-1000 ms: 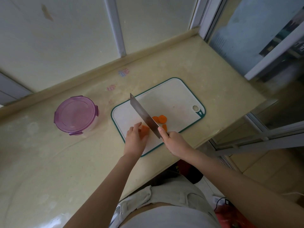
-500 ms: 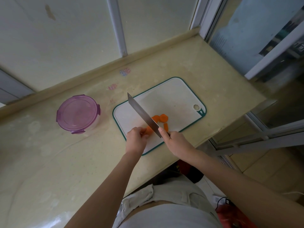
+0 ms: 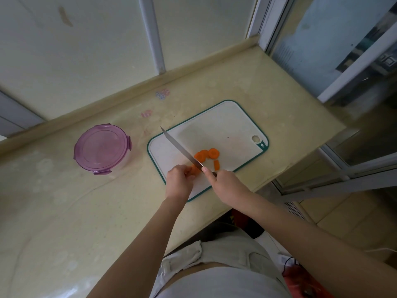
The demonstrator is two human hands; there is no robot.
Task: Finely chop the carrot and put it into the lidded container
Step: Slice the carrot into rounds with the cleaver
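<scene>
Countertop stickers unreadable; hands grip carrot, knife.

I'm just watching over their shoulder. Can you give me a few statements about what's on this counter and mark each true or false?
1. The right hand holds the knife. True.
2. The container has its lid off. False: the purple lid is on it.
3. Carrot slices lie on the board. True.
4. The container stands on the board. False: it stands on the counter, left of the board.
5. The left hand rests on the container. False: it holds the carrot beside the blade.
</scene>
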